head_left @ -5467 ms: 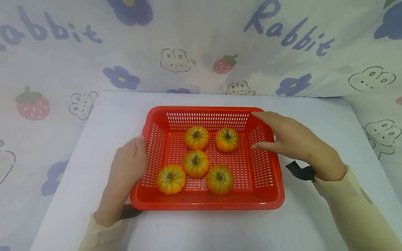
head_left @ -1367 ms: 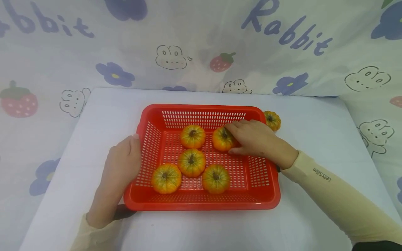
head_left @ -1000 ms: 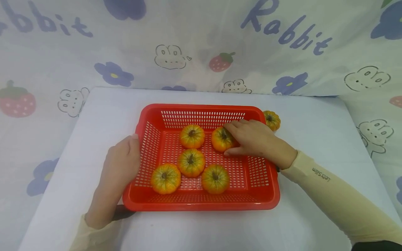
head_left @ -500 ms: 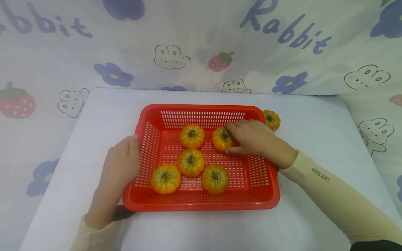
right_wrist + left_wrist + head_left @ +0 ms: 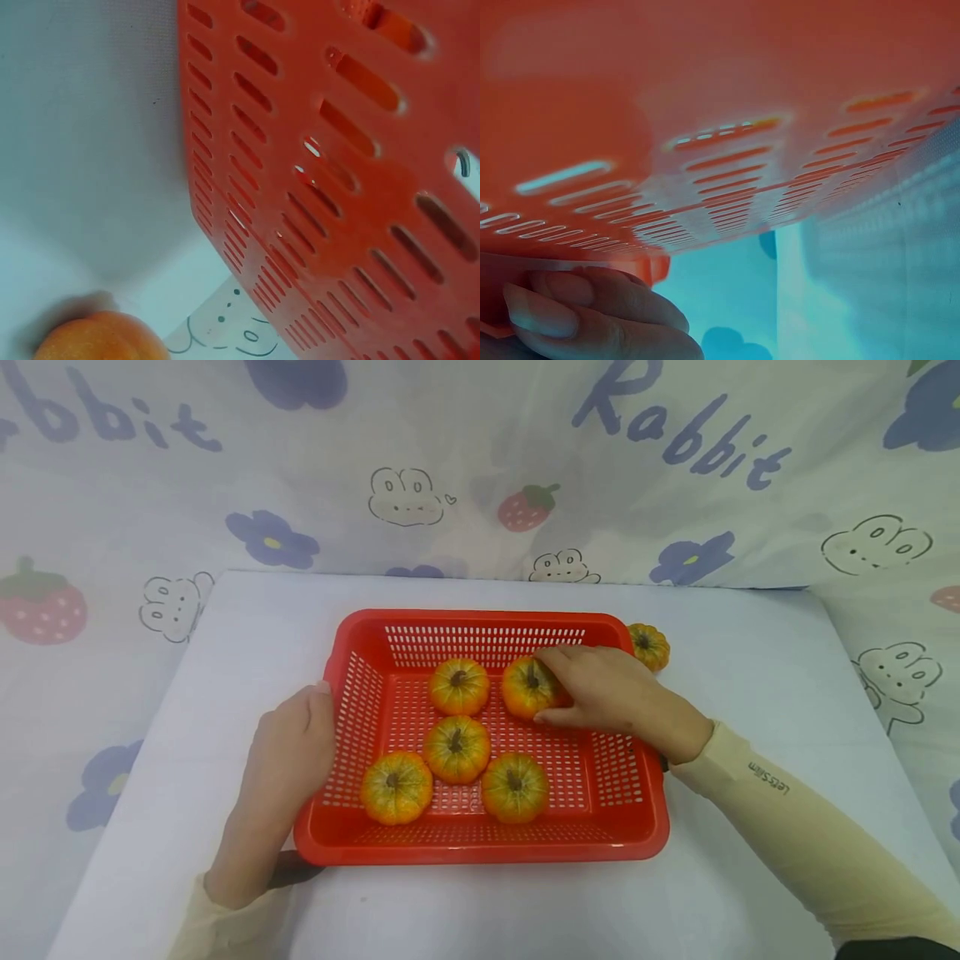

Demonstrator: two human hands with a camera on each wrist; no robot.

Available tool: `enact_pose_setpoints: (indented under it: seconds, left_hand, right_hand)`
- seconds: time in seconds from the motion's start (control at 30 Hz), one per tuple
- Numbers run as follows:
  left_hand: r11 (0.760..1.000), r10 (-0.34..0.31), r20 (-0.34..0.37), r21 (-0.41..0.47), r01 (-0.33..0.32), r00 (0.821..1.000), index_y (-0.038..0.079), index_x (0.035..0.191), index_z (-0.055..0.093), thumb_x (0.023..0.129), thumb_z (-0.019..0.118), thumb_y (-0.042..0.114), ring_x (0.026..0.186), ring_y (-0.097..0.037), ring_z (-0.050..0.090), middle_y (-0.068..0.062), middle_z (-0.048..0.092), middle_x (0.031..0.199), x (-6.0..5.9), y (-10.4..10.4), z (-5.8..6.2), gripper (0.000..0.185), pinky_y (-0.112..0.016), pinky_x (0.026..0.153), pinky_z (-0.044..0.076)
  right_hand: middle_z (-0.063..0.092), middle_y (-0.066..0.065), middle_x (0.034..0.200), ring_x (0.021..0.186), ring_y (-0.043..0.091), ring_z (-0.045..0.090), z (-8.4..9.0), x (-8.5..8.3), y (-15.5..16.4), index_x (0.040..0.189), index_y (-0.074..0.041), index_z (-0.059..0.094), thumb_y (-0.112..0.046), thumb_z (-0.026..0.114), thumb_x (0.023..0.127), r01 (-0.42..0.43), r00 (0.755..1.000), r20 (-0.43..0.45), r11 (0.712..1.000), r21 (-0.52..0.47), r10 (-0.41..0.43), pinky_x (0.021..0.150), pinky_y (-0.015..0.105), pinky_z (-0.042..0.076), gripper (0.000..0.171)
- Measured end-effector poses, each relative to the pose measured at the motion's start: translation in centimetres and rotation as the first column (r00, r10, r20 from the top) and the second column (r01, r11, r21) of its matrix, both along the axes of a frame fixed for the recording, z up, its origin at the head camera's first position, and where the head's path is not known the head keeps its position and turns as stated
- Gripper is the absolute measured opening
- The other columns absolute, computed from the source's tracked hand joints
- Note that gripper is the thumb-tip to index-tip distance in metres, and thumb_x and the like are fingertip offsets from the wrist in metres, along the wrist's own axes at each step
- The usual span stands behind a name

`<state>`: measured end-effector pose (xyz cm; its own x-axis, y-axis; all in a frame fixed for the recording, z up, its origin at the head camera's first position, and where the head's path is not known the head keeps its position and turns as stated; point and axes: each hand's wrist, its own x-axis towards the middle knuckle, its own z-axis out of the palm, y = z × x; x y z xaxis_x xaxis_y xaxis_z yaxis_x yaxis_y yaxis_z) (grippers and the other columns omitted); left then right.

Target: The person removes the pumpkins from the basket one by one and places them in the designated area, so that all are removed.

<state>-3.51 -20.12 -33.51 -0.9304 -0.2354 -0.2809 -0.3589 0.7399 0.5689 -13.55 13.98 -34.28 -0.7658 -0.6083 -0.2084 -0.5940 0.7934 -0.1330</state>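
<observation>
Gripping red basket (image 5: 480,853): left hand (image 5: 292,745), by the rim
Holding rear-right pumpkin (image 5: 527,691): right hand (image 5: 606,690), fingers curled round
Basket floor: 4 more pumpkins (image 5: 457,750)
Outside, right: 1 lone pumpkin (image 5: 650,647)

Pale cloth (image 5: 465,418), printed with purple flowers (image 5: 288,545), strawberries (image 5: 521,512), cartoon faces (image 5: 405,502) and the word "Rabbit" (image 5: 686,435), hangs behind and beside a white table (image 5: 750,668), under what seems soft light

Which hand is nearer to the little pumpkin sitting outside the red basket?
The right hand: it holds another pumpkin inside the basket, close to the outer pumpkin. The left hand grips the basket at its opposite side, much farther away.
</observation>
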Motion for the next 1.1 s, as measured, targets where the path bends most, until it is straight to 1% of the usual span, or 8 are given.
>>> enact_pose_setpoints:
  seconds: [0.2,0.37,0.67,0.8,0.93,1.1]
  left_hand:
    - [1.000,0.001,0.015,0.006,-0.001,1.000,0.010,0.106,0.048,0.097,0.023,0.061,0.069,-0.021,0.062,-0.008,0.061,0.090,0.0,0.0,0.2,0.057,-0.029,0.058,0.056]
    - [1.000,0.007,0.029,0.015,-0.008,1.000,0.010,0.107,0.047,0.097,0.024,0.062,0.071,-0.021,0.063,-0.007,0.060,0.091,0.0,0.0,0.2,0.058,-0.028,0.058,0.056]
    - [1.000,0.014,0.023,0.008,-0.014,1.000,0.010,0.106,0.047,0.097,0.023,0.062,0.072,-0.021,0.063,-0.008,0.060,0.091,0.2,0.0,0.1,0.058,-0.028,0.057,0.056]
    - [1.000,0.015,0.035,0.023,-0.016,0.999,0.010,0.107,0.047,0.096,0.023,0.064,0.074,-0.021,0.064,-0.008,0.060,0.093,0.2,-0.1,-0.2,0.060,-0.028,0.058,0.056]
    - [1.000,0.016,0.048,0.022,-0.017,0.999,0.010,0.107,0.047,0.096,0.022,0.064,0.074,-0.021,0.063,-0.008,0.060,0.094,0.2,-0.1,-0.2,0.061,-0.029,0.058,0.056]
    - [1.000,0.009,0.024,-0.005,-0.009,1.000,0.009,0.105,0.047,0.097,0.021,0.062,0.071,-0.021,0.063,-0.009,0.060,0.091,0.1,-0.1,0.0,0.060,-0.029,0.057,0.056]
  right_hand:
    - [0.054,0.005,0.134,0.119,0.024,0.055,0.0,0.1,0.1,0.142,-0.015,0.043,-0.063,0.070,0.076,-0.001,1.000,-0.008,0.999,-0.037,0.001,0.095,0.047,0.048,0.086]
    - [0.053,0.005,0.135,0.117,0.024,0.056,0.2,0.2,0.3,0.143,-0.017,0.042,-0.062,0.070,0.077,0.009,1.000,-0.010,0.996,-0.088,-0.010,0.092,0.046,0.050,0.085]
    - [0.052,0.005,0.135,0.119,0.023,0.054,0.5,0.5,0.5,0.143,-0.018,0.043,-0.062,0.070,0.077,0.004,1.000,-0.016,0.992,-0.128,-0.006,0.091,0.047,0.051,0.084]
    - [0.052,0.006,0.135,0.117,0.024,0.055,0.7,0.7,0.7,0.144,-0.019,0.041,-0.060,0.071,0.077,0.021,1.000,0.005,0.989,-0.144,-0.021,0.089,0.047,0.052,0.085]
    - [0.050,0.005,0.138,0.120,0.024,0.053,1.0,1.0,1.2,0.145,-0.019,0.040,-0.062,0.072,0.075,0.050,0.999,0.026,0.984,-0.169,-0.046,0.089,0.047,0.052,0.088]
    - [0.050,0.004,0.138,0.117,0.022,0.055,1.6,1.4,2.2,0.144,-0.020,0.040,-0.071,0.066,0.073,0.086,0.996,0.031,0.977,-0.194,-0.082,0.084,0.046,0.054,0.091]
